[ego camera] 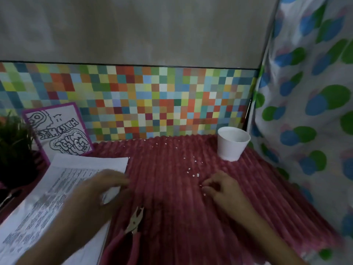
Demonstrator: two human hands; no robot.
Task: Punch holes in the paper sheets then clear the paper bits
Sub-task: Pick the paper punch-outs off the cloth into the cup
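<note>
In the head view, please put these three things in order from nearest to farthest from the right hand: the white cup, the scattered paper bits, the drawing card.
Measured from the right hand:
1. Paper bits: on the red cloth, just ahead of its fingers.
2. White cup: farther back, slightly to the right.
3. Drawing card: far to the left, leaning by the tiled wall.

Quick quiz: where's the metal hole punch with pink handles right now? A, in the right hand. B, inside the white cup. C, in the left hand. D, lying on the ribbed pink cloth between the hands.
D: the metal hole punch with pink handles lies on the ribbed pink cloth; neither the left hand nor the right hand grips it.
</note>
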